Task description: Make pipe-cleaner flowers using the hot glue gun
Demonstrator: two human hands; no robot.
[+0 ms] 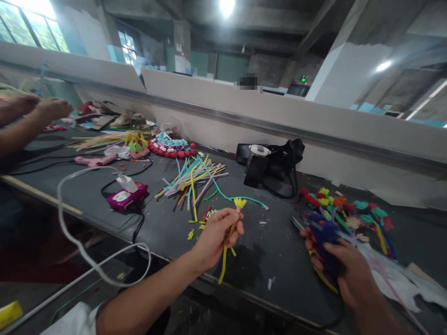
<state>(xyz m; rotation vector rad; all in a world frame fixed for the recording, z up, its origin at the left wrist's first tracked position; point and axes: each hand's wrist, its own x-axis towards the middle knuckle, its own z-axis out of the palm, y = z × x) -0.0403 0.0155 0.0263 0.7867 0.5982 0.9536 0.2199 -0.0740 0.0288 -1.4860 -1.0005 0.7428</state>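
In the head view, a dark table (279,251) runs left to right beneath a concrete ceiling (275,23), with a pale partition (209,95) along its far edge and a bright window (31,25) far left. Near the middle, the left hand (217,236) pinches a yellow flower (240,203) upright, thumb and fingers closed. Near right, the right hand (352,272) wraps its fingers around a blurred dark-blue object (326,237). Colorful stems (193,179) lie farther left.
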